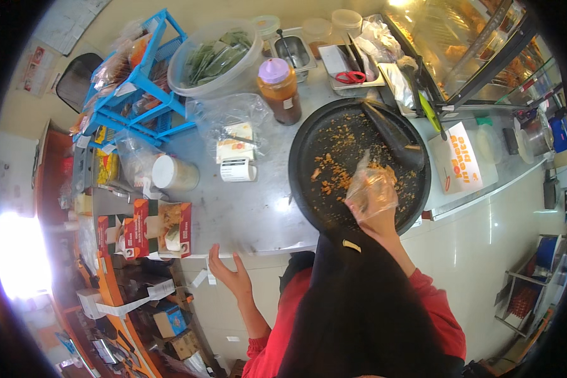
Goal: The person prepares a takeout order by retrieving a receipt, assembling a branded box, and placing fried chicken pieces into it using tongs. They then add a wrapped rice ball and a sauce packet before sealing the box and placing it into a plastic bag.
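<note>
My right hand (373,193), inside a clear plastic glove, reaches down over a large round black shallow mortar (307,203). Orange-brown fried crumbs (330,177) are scattered across its bottom. Some crumbs show at the fingertips, but the plastic and the hand's back hide whether anything is gripped. A thick dark pestle (392,137) leans inside at the upper right, just beyond the hand. My left hand (231,274) is bare and holds nothing, its fingers apart, in front of the steel counter's edge. Red printed food boxes (163,229) sit on the counter to its upper left.
Behind the mortar stand a sauce bottle (279,92) with a purple cap, a tub of green leaves (208,80) and a tray with red-handled scissors (349,77). A blue rack (141,108) and white jar (167,172) are left. A glass food display (472,52) occupies the upper right.
</note>
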The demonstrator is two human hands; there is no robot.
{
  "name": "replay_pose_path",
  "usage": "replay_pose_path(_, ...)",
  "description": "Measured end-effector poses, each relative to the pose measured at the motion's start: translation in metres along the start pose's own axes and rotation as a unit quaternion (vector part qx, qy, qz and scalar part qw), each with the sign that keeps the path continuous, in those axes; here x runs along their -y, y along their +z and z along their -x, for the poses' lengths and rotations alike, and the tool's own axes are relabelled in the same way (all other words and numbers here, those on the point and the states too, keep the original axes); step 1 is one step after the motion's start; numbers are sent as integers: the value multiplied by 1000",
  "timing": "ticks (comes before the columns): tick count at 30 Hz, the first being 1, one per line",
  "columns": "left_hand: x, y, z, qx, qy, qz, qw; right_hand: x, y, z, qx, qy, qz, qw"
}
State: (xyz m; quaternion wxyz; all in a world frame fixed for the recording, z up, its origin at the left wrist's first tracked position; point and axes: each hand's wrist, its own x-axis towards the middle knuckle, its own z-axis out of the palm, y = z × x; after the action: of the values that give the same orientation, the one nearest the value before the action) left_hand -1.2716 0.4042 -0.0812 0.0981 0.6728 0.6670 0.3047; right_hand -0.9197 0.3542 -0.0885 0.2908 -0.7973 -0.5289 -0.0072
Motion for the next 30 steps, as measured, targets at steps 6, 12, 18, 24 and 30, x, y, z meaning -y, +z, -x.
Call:
replay_pose_path(6, 46, -27, -5, -3, -5, 27, 1000, -9, 7, -17, -42, 23, 159, 986)
replay_pose_path(12, 90, -44, -12, -9, -14, 61, 998, -26, 26, -24, -95, 64, 194, 974)
replay_pose_path(18, 128, -61, -16, -28, 0, 81, 996, -15, 20, 4, -28, 149, 293, 944)
replay_pose_path(24, 128, -69, -26, -5, -38, 69, 997, -17, 15, 9, -87, 132, 272, 949)
replay_pose_path(30, 89, -56, -58, 4, -33, 101, 994, 6, 14, 18, -83, 178, 299, 934)
